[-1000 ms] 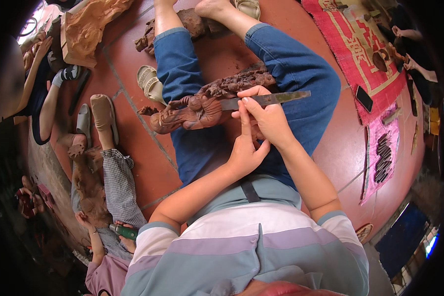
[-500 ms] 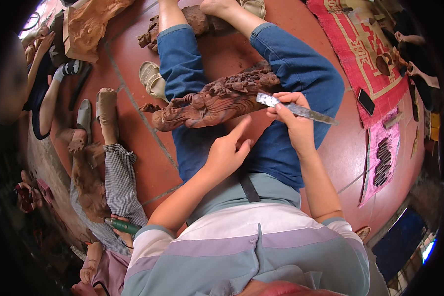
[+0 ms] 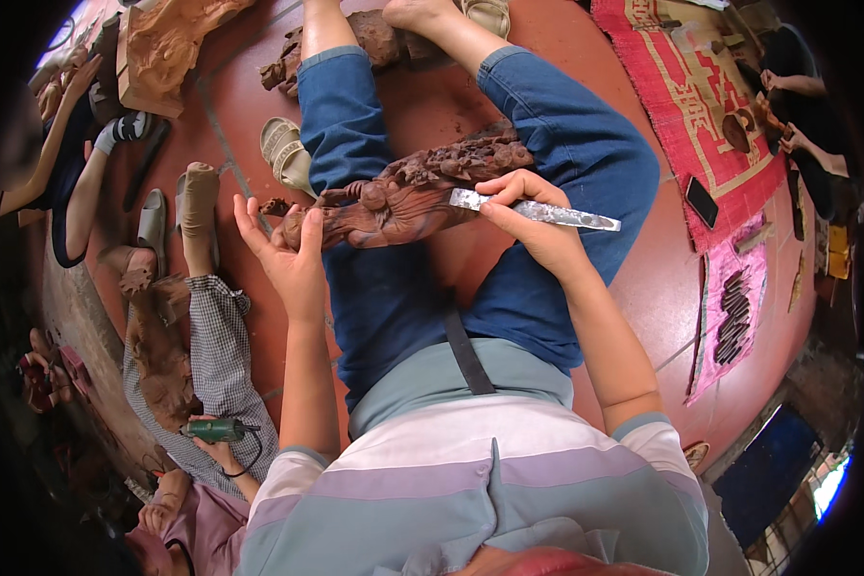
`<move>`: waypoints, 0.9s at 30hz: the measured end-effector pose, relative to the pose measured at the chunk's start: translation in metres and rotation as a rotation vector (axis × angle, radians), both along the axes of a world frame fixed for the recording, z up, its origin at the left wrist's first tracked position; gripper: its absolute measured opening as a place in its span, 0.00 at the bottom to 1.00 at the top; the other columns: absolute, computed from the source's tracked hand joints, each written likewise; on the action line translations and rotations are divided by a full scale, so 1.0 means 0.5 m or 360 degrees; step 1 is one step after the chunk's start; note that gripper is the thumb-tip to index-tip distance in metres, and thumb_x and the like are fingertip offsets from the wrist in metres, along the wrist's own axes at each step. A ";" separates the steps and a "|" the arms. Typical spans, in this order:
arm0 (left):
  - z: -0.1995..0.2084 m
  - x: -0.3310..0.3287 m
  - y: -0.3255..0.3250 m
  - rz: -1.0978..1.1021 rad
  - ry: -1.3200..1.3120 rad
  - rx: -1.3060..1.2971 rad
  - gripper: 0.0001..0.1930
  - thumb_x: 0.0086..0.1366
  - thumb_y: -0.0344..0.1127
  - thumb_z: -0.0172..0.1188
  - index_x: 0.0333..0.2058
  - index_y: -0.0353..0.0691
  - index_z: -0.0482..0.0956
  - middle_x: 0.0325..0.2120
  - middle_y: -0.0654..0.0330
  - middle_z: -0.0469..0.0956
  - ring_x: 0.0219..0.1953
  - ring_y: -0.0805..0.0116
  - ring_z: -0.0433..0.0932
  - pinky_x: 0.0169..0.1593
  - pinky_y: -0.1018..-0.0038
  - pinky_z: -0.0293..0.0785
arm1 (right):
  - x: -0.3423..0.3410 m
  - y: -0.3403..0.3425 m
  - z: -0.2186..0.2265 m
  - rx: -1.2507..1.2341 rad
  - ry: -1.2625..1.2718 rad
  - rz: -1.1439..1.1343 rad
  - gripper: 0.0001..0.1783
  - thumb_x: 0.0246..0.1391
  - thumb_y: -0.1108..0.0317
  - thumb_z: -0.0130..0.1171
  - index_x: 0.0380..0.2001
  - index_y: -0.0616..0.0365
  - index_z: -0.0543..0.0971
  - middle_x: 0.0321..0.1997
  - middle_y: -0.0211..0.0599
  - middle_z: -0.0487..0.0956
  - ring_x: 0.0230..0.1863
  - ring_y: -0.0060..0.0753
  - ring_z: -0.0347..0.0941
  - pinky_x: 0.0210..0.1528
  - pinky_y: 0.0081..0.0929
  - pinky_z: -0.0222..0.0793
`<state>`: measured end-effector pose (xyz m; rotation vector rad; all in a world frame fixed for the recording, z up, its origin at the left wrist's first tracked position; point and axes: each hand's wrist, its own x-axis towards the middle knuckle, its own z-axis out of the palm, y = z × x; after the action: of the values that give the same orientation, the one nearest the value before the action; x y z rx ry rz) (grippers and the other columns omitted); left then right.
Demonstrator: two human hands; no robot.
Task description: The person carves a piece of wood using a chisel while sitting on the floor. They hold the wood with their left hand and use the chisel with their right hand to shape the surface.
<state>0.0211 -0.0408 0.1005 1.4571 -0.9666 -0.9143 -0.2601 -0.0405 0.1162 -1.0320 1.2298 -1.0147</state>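
A dark reddish-brown wood carving (image 3: pixel 394 213), with rippled folds and knobbly relief, lies across between my knees. My left hand (image 3: pixel 298 274) is at its left end, fingers spread and thumb apart, close around that end without closing on it; whether it touches cannot be told. In my right hand (image 3: pixel 540 228), pinched between thumb and fingers, is a flat silvery strip with dark mottling (image 3: pixel 586 220). The strip's left tip overlaps the carving's right part in view; contact is unclear.
Left, a co-worker's hand holds a green power tool (image 3: pixel 219 430) beside another wood carving (image 3: pixel 158 355). A sandal (image 3: pixel 283 154) and rough wood (image 3: pixel 374 38) lie ahead. Right are a red mat (image 3: pixel 658 106), a phone (image 3: pixel 702 202) and a pink cloth (image 3: pixel 710 370) bearing several dark slender tools.
My left hand has moved left from below the carving's middle to its left end and spread its fingers. My right hand has shifted slightly left with the strip.
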 end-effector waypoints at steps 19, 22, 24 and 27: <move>0.043 0.075 -0.164 0.0050 -0.0176 -0.0094 0.33 0.60 0.21 0.56 0.64 0.40 0.59 0.54 0.56 0.63 0.38 0.72 0.76 0.39 0.77 0.77 | -0.045 0.015 -0.003 0.0056 -0.0174 -0.0294 0.06 0.54 0.74 0.63 0.25 0.60 0.77 0.39 0.38 0.80 0.39 0.19 0.73 0.45 0.19 0.69; 0.020 0.102 -0.164 0.0006 -0.0140 -0.0040 0.31 0.60 0.21 0.55 0.63 0.40 0.61 0.52 0.57 0.63 0.38 0.73 0.76 0.39 0.77 0.77 | -0.003 0.008 -0.022 -0.0072 -0.0127 -0.0186 0.06 0.53 0.74 0.63 0.25 0.60 0.78 0.38 0.36 0.81 0.40 0.18 0.73 0.45 0.19 0.67; 0.018 0.105 -0.173 0.0032 -0.0141 -0.0006 0.30 0.60 0.22 0.55 0.63 0.40 0.62 0.50 0.58 0.64 0.38 0.73 0.75 0.40 0.77 0.76 | 0.031 -0.001 -0.038 -0.0178 -0.0141 -0.0140 0.06 0.52 0.74 0.64 0.24 0.61 0.78 0.37 0.34 0.81 0.39 0.19 0.74 0.44 0.20 0.67; 0.010 0.116 -0.199 0.0049 -0.0129 0.0120 0.29 0.60 0.23 0.56 0.61 0.40 0.64 0.46 0.59 0.66 0.37 0.74 0.74 0.41 0.78 0.74 | 0.064 -0.029 -0.049 -0.0375 -0.0042 -0.0136 0.06 0.50 0.74 0.65 0.24 0.61 0.78 0.36 0.35 0.81 0.39 0.22 0.75 0.44 0.21 0.68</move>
<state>0.0791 -0.1403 0.1057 1.5788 -0.9753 -0.8831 -0.2282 -0.0552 0.0918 -1.1503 1.1599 -1.2582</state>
